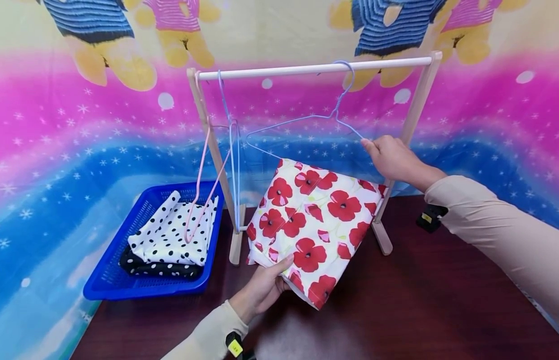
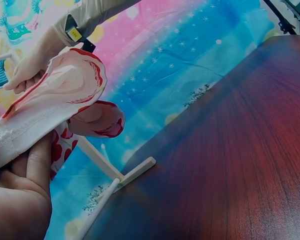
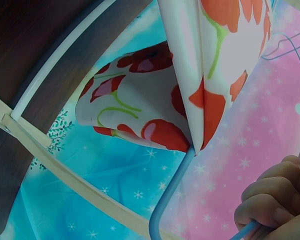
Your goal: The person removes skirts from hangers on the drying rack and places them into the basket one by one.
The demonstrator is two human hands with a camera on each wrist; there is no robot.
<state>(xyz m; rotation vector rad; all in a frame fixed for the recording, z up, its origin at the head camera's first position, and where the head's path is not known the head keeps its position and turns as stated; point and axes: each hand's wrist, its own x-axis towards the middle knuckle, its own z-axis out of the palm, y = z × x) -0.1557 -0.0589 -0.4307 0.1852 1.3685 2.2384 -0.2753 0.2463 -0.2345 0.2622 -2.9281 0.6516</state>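
Observation:
A white cloth with red poppies point(image 1: 315, 225) hangs tilted over the lower wire of a light-blue hanger point(image 1: 336, 111), whose hook sits over the rod. My right hand point(image 1: 396, 157) pinches the hanger's right shoulder between thumb and curled fingers. With the thumb on top and fingers beneath, my left hand point(image 1: 261, 292) grips the cloth's lower left edge. In the left wrist view the cloth's pale inner side and loose folds point(image 2: 70, 85) show. From the right wrist, the blue wire point(image 3: 165, 195) comes out of the cloth's fold.
The wooden rack with a white rod point(image 1: 284, 71) stands on a dark red table point(image 1: 419, 300). At its left end hang a pink hanger point(image 1: 202, 165) and another blue hanger point(image 1: 238, 175). A blue basket point(image 1: 112, 270) beside it holds white dotted cloth point(image 1: 171, 240) over black dotted cloth point(image 1: 162, 270).

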